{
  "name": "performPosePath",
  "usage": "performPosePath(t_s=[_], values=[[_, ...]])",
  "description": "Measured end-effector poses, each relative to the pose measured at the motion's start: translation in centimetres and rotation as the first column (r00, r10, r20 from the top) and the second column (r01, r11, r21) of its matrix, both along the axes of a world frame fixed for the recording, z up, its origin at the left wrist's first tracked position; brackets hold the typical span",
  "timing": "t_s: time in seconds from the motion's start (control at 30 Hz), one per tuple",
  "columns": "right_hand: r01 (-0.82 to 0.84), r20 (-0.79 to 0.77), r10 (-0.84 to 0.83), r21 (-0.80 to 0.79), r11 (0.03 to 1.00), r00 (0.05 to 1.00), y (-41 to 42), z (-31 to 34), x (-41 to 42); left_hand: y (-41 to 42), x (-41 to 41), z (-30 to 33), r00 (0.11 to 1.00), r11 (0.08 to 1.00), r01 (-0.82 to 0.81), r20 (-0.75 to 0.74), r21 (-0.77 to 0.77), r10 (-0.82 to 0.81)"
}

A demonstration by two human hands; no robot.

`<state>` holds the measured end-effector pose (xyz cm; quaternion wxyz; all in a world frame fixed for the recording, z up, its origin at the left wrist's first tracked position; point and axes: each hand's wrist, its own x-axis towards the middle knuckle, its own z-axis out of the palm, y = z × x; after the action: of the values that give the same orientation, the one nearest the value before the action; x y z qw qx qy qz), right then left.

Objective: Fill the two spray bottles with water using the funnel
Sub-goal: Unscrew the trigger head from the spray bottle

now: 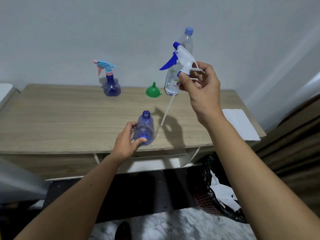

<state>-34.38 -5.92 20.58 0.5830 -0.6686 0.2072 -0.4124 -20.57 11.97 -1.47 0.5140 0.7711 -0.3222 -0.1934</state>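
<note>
Two bare forearms reach in from the bottom edge, over a dark floor and a black-lined bin (218, 196) holding crumpled white paper. Nearer the table edge, the left hand (125, 142) grips an open spray bottle (145, 129) of clear blue plastic, thumb across its lower front and fingers curled round the far side; the bottle stands on the wooden table (60, 118) with its threaded neck uncapped.

Above and to the right, the right hand (201, 84) is raised off the table and pinches the collar of a white trigger head (181, 58), thumb in front and fingers curled behind. Its trigger and nozzle tip are dark blue, and its thin white dip tube (167, 110) hangs down at a slant, its end in the air just right of the open bottle.

Further back on the table stands a second spray bottle (111, 84), blue with a light-blue and pink trigger head screwed on. To its right a green funnel (153, 90) rests wide mouth down, spout up. Just beside the funnel stands a tall clear water bottle (186, 42) with a pale blue cap; its label shows red letters "MI", the rest hidden by the right hand. A white sheet (240, 123) lies on the table's right end.
</note>
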Motion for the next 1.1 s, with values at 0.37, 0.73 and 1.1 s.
performPosePath(t_s=[0.37,0.73,1.1], values=[[-0.017,-0.326,0.059,0.128,0.992,0.944,-2.5,-12.0,-0.6,0.0,0.7,-0.8,1.0,1.0,0.005,0.022,0.0,-0.005],[0.017,-0.532,0.057,0.133,0.991,0.845,-4.2,-20.5,0.8,-0.8,1.6,-1.9,0.999,0.996,-0.007,-0.037,-0.088,0.004],[0.104,-0.625,-0.08,0.001,0.995,0.777,-5.3,-23.6,2.5,-0.8,1.8,-1.8,0.999,0.991,0.017,-0.049,-0.136,-0.024]])
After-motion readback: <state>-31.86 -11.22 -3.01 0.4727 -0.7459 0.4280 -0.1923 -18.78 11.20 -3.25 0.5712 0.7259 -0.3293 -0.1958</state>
